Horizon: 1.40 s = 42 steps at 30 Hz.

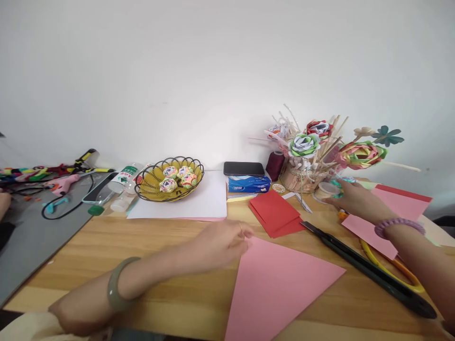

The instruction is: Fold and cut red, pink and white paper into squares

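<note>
My left hand [229, 244] has its fingers pinched at the upper corner of a folded pink paper triangle [280, 289], which lies on the wooden table. Slight motion blur softens this hand. At the right, my right hand [355, 199] is around a small roll that looks like tape [326, 190], with thumb and forefinger at its sides. Part of the roll is hidden by the fingers. Just behind those fingers shows something blue-green [343, 182]. Beneath the right forearm are pink sheets [373, 234] and yellow-orange scissor handles [377, 260].
A black utility knife [369, 270] lies beside red paper squares [275, 213]. Behind are a flower pot [302, 177], a maroon thread spool [275, 165], a phone [244, 168] on a tissue pack [249, 184], and a flower basket [152, 182]. A pink glue gun [63, 183] lies left.
</note>
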Available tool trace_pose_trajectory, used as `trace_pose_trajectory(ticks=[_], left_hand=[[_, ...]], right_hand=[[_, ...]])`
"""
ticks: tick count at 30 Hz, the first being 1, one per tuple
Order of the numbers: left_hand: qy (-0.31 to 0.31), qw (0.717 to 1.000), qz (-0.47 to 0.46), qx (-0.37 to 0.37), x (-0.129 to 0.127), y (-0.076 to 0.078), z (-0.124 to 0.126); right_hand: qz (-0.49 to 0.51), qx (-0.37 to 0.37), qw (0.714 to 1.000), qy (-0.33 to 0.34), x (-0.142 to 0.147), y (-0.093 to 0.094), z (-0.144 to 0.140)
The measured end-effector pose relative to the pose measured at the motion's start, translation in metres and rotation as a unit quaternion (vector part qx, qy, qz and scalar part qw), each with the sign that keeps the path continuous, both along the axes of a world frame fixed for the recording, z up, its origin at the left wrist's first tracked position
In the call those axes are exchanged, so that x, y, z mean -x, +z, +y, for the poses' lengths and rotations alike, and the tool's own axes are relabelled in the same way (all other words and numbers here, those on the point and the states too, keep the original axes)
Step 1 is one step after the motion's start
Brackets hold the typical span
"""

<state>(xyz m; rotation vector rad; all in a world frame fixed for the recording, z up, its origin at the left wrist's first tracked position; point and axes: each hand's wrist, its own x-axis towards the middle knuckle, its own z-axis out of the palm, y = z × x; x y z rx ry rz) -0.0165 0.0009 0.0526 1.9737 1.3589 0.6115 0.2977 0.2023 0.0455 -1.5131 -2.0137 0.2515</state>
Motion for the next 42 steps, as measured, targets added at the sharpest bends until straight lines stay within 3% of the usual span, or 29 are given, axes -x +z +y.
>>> trace_pose_trajectory(ticks=[4,8,12,17,20,23,26,28,30,34,37,42], left_hand=[[-0.031,0.992,0.122,0.021,-0.008,-0.008,-0.026],[-0.06,0.98,0.165,0.095,-0.016,-0.027,-0.032],[-0.072,0.977,0.179,0.087,-0.018,-0.043,-0.031],[0.016,0.99,0.13,0.053,-0.008,-0.045,-0.032],[0.038,0.997,0.066,0.009,0.0,-0.04,-0.038],[0.014,1.0,0.002,0.013,0.008,-0.031,-0.047],[-0.1,0.995,0.012,0.015,0.016,-0.021,-0.052],[-0.19,0.98,0.05,-0.007,0.02,-0.018,-0.052],[-0.241,0.966,0.087,-0.017,0.021,-0.019,-0.052],[-0.254,0.958,0.135,-0.017,0.017,-0.021,-0.054],[-0.248,0.961,0.12,-0.01,0.016,-0.018,-0.052],[-0.258,0.958,0.126,0.025,0.029,-0.019,-0.036]], right_hand=[[-0.101,0.017,0.993,0.055,0.004,-0.002,-0.05],[-0.14,0.076,0.969,0.19,0.02,-0.024,-0.119],[-0.149,0.075,0.961,0.22,0.033,-0.042,-0.159],[-0.124,0.015,0.973,0.192,0.04,-0.044,-0.168],[-0.09,-0.045,0.974,0.201,0.043,-0.047,-0.171],[-0.061,-0.103,0.966,0.227,0.041,-0.05,-0.174],[-0.071,-0.131,0.953,0.264,0.035,-0.051,-0.172],[-0.097,-0.122,0.94,0.304,0.031,-0.052,-0.17],[-0.121,-0.109,0.926,0.34,0.029,-0.053,-0.17],[-0.174,-0.104,0.907,0.37,0.031,-0.057,-0.183],[-0.202,-0.054,0.884,0.417,0.033,-0.054,-0.196],[-0.087,0.054,0.883,0.458,0.02,-0.05,-0.191]])
